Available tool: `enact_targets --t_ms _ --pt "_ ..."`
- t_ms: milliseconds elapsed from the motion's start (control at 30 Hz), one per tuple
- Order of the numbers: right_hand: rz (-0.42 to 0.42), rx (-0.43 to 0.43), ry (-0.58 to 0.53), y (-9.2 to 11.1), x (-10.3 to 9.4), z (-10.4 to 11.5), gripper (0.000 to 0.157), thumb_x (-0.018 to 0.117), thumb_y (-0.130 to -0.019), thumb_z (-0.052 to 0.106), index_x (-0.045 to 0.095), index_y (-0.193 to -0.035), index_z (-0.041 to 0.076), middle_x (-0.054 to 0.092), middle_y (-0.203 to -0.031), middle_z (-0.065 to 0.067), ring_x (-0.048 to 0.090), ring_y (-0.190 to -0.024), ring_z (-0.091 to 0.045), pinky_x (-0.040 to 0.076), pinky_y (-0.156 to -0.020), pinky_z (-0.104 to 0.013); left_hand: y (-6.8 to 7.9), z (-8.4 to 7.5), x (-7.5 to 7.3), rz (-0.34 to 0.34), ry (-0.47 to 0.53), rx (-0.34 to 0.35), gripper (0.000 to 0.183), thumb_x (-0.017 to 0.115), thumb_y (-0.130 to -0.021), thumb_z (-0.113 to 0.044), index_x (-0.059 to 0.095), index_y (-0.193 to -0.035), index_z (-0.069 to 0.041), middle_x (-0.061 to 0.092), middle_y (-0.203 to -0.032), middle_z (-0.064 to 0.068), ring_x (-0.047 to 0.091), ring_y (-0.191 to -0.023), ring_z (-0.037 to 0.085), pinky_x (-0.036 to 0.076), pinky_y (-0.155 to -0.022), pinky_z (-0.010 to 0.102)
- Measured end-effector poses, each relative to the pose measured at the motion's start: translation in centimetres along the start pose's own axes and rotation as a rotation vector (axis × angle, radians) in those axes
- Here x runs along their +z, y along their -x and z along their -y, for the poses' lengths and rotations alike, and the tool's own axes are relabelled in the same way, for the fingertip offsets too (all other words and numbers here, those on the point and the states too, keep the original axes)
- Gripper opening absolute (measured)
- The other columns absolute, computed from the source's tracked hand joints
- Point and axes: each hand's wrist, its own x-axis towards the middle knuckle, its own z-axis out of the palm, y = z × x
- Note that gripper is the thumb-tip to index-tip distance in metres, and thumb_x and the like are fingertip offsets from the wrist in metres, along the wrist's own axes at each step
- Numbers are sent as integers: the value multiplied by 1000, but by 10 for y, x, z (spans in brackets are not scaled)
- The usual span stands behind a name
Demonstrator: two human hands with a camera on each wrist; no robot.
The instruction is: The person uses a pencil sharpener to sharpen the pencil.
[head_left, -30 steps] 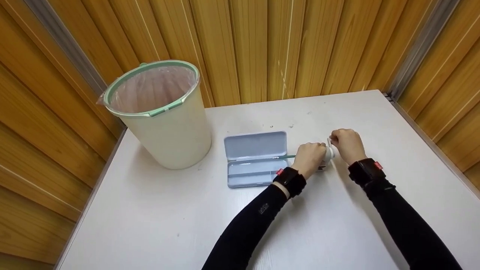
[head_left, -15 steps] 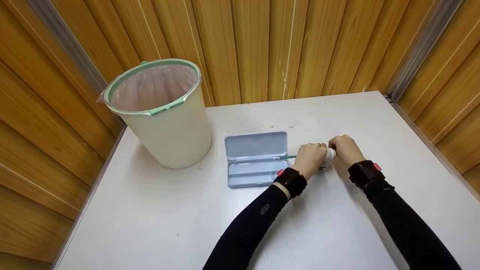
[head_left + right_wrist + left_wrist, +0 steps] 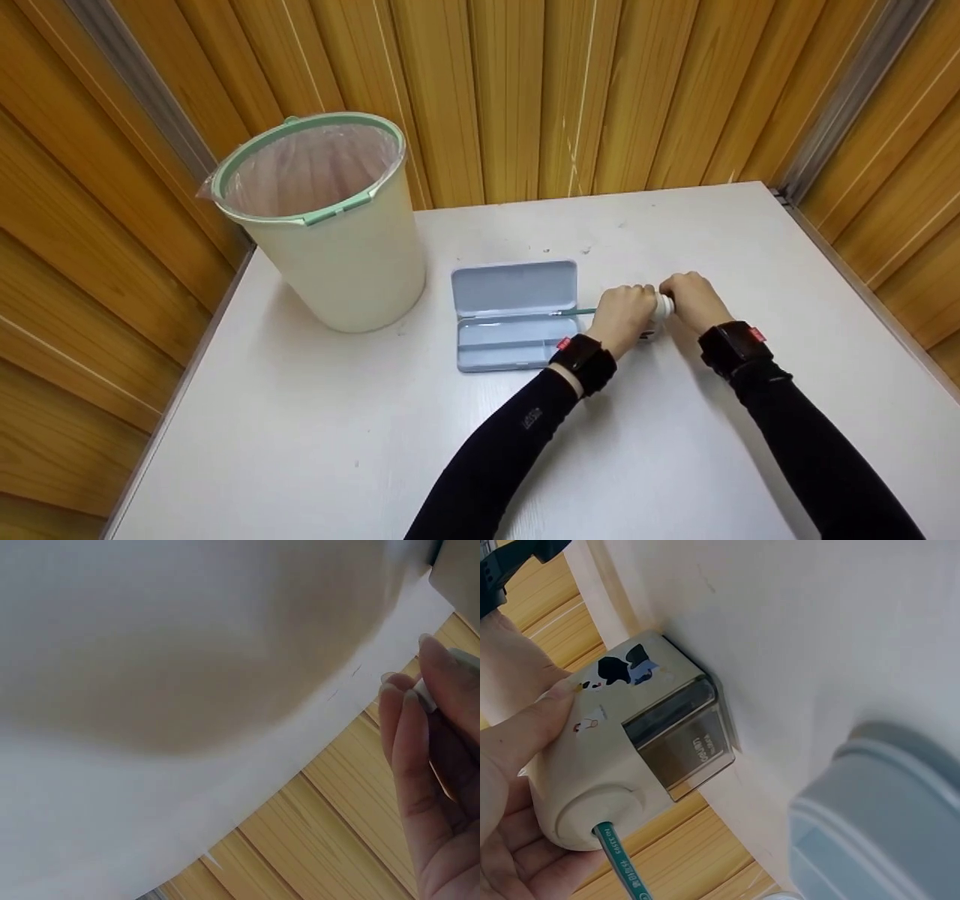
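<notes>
Toward three o'clock on a white table, a person's left hand wraps around a cream pencil sharpener; a green pencil juts from it toward nine o'clock and an open blue case. The right hand pinches a small pale knob, probably the crank's. The sharpener looks light, rigid, slightly slippery: best held by its broad body, off the tinted drawer.

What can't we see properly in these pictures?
Tip of the pencil: left wrist view, hidden inside the sharpener.
Most of the white bit: right wrist view, covered by the right hand.
Bottom of the bin: head view, hidden by its near side.
Upper ends of the black sleeves: head view, cut off below.
</notes>
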Motion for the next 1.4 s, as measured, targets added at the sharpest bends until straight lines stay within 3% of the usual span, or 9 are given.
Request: enact_targets --t_ms 400,667,1000,1233,1400 --pt "25 -35 15 4 3 -3 11 66 -66 -9 69 -65 1 67 -67 -12 50 -59 -20 39 -56 -32 1 -1 0 -36 -45 -9 15 60 -94 -16 72 -102 -16 73 -89 -7 69 -75 6 55 -61 19" --pt "20 -34 -2 12 3 -1 11 79 -62 -1 69 -66 -1 70 -70 -18 59 -61 -28 48 -61 -47 0 -2 0 -20 -2 -27 15 60 -94 -16 72 -102 -17 73 -90 -7 69 -75 7 55 -62 20" --pt "28 -6 -76 30 1 2 15 84 -68 4 68 -68 1 70 -70 -15 57 -61 -19 47 -62 -36 0 -3 -1 0 -4 -43 15 62 -93 -17 72 -104 -18 74 -91 -7 69 -77 7 56 -64 20" --pt "55 -10 -110 37 -2 4 10 83 -68 -2 73 -72 0 73 -70 -13 66 -64 -22 50 -63 -29 0 -4 -2 18 -28 -39 20 72 -86 -32 71 -101 -19 73 -90 -7 69 -76 7 56 -63 20" --pt "70 -28 -115 42 -6 6 11 81 -69 -2 73 -67 4 71 -65 -6 61 -61 -14 47 -60 -25 -1 -3 -2 6 -28 -41 12 67 -90 -21 72 -101 -19 73 -89 -8 68 -75 6 55 -63 19"
